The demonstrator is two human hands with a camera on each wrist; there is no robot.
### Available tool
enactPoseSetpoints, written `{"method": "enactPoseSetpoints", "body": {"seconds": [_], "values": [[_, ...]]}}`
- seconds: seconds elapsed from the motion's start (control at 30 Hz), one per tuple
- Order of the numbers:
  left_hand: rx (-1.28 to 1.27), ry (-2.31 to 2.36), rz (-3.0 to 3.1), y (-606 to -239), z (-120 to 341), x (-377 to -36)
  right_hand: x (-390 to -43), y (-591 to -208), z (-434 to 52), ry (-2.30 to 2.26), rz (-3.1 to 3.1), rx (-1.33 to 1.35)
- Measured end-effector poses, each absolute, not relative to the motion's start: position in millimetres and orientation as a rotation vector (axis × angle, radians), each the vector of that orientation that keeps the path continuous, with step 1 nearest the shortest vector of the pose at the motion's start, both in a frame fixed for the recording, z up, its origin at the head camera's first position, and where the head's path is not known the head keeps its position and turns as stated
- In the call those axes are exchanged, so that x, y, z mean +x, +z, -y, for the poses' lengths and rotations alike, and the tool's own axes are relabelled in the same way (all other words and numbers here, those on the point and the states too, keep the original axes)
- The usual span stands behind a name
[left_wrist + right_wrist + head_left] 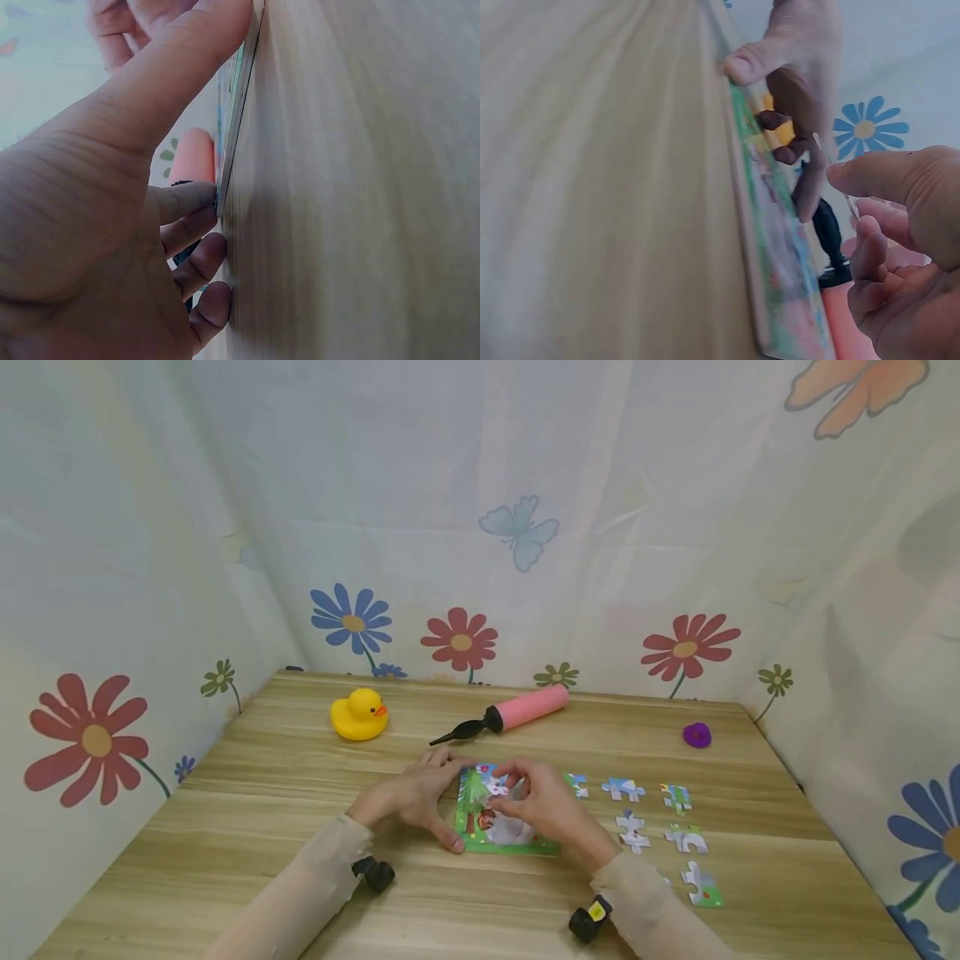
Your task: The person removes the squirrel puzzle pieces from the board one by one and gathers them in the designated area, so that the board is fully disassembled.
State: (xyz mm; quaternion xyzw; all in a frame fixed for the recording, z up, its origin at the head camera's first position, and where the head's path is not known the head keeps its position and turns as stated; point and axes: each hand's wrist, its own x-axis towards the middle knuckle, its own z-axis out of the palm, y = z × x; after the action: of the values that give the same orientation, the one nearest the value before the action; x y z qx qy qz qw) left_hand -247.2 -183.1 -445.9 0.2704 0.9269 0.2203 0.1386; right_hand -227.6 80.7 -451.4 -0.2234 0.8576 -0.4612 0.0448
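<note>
A jigsaw board (510, 850) with a green border and a cartoon animal picture lies flat in front of me. My left hand (412, 795) rests at its left side, thumb on the near corner and fingers stretched toward the far corner. Over the board, my right hand (551, 806) pinches a puzzle piece (852, 205) between thumb and fingertips. The right wrist view catches that piece almost edge-on, raised off the board. Part of the picture is hidden behind the right hand.
Several loose puzzle pieces (632, 832) lie right of the board. Behind it is a pink and black hand pump (532, 707), with a yellow rubber duck (360, 715) at back left. A small purple object (697, 735) sits back right. Flower-printed curtains enclose the wooden table (247, 793).
</note>
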Motion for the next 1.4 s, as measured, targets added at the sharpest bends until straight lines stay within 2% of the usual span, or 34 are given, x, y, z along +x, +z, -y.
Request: {"method": "enactPoseSetpoints", "body": {"seconds": [0.5,0.87,1.4], "values": [[0.795,0.619,-2.664,-445,180,-245,-230,-409,-123,-1.476,-2.701,-0.654],[0.756,0.624,-2.675,-445,180,-247,-227,-392,-166,-1.437,-2.805,-0.635],[0.739,0.610,-2.684,-447,182,-246,-208,-419,-208,-1.365,-2.842,-0.594]]}}
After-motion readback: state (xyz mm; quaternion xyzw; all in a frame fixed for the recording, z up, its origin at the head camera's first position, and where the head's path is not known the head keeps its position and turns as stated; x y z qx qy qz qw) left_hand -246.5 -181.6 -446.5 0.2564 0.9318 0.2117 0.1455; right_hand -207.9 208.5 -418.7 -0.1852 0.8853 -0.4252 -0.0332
